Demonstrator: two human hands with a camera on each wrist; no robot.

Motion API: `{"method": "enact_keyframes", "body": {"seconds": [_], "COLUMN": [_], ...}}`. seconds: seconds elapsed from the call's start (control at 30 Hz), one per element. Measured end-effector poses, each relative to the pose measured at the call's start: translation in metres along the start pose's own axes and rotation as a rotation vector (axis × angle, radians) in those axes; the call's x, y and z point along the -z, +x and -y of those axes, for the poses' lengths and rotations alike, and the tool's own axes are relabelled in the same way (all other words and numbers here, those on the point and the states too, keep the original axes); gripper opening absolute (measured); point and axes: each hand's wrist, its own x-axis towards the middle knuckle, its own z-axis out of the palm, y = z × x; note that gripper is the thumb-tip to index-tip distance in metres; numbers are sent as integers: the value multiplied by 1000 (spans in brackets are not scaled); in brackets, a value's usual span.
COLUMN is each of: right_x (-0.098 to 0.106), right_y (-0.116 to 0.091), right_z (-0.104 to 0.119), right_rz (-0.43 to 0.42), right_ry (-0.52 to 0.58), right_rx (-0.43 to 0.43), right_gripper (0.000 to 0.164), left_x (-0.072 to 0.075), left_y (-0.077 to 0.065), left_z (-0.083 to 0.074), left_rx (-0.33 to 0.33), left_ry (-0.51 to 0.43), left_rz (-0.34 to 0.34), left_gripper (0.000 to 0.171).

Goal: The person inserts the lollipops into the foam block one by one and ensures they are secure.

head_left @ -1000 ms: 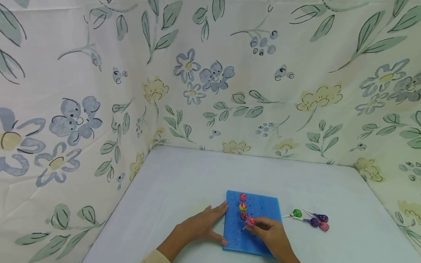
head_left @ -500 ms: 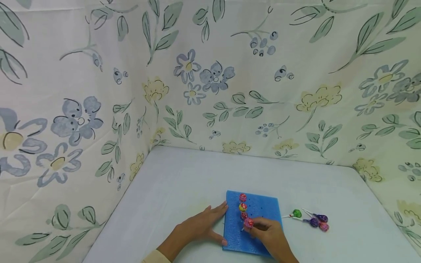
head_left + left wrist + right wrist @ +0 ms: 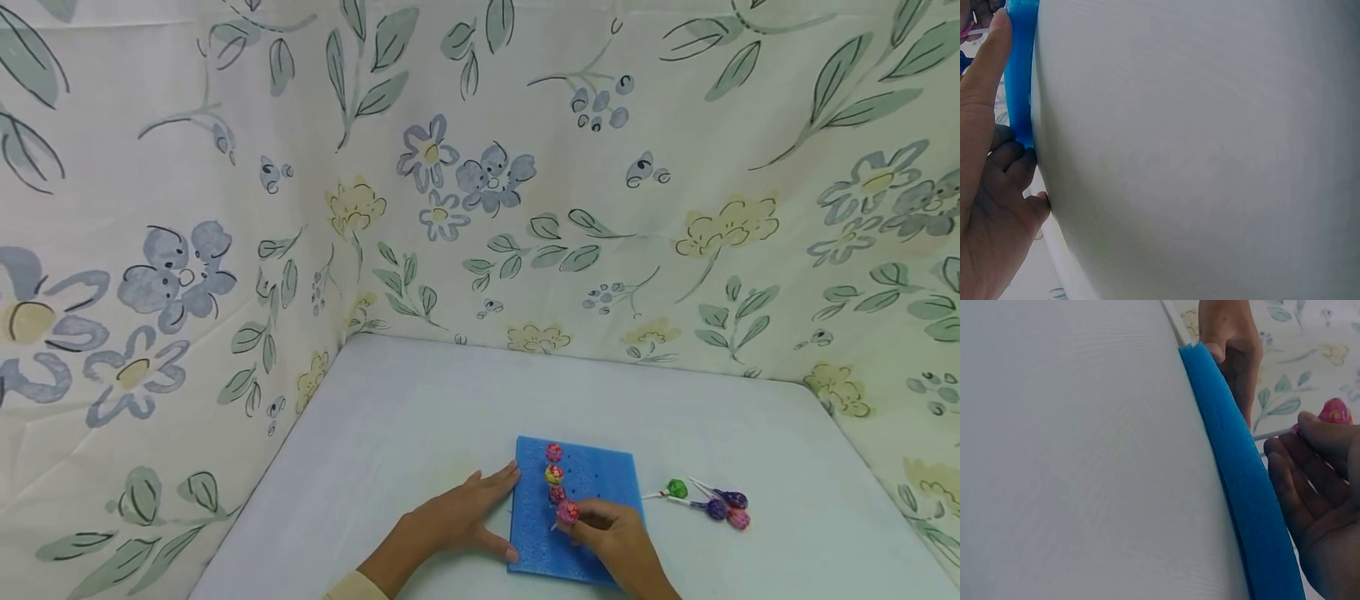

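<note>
A blue foam board with small holes lies on the white table. My left hand rests against its left edge, thumb and fingers spread and fairly straight. Just under its wrapped head, a pink-red lollipop is pinched between the thumb and fingers of my right hand. The stick of this lollipop points down to the board, and in the right wrist view its lower end reaches the foam's face. Behind it stand a red lollipop, a yellow-red lollipop and a pink lollipop in a row.
Right of the board, a green lollipop, two purple lollipops and a pink lollipop lie loose on the table. Floral cloth rises at the table's back and sides.
The right hand has shifted slightly left with the pink-red lollipop, whose stick now stands a little more upright. The left hand and the board stay in place.
</note>
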Motion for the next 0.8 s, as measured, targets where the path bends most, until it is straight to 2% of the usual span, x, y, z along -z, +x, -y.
{"method": "enact_keyframes", "body": {"seconds": [0.27, 0.47, 0.8], "right_x": [-2, -5, -6], "right_y": [1, 4, 6], "right_z": [-3, -8, -9], "right_rz": [-5, -5, 27], "right_ry": [-17, -68, -146], "right_rx": [6, 38, 70], "right_gripper": [16, 10, 12], "left_x": [1, 1, -1], "left_y": [-1, -2, -1], "left_z": [-2, -2, 1], "left_rx": [-1, -27, -32], "left_ry": [27, 36, 18], "left_rz": [-6, -19, -21], "left_gripper": [110, 111, 113]}}
